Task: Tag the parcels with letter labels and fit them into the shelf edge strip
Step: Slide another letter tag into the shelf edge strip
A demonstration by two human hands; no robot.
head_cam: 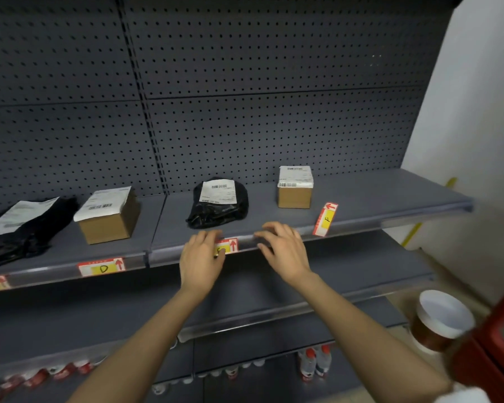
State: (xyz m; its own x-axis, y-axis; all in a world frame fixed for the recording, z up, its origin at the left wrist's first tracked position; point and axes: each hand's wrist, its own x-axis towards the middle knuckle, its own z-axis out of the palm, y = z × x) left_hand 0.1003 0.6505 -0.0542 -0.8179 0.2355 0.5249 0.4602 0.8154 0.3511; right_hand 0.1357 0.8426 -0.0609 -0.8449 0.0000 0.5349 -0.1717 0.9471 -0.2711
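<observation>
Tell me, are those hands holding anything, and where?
The left hand pinches a label by its left end at the shelf edge strip. The right hand rests on the strip, holding nothing.

Bare shelf (pixel 376 196) right of small box (pixel 294 189); F label (pixel 325 219) lies loose at edge.
</observation>
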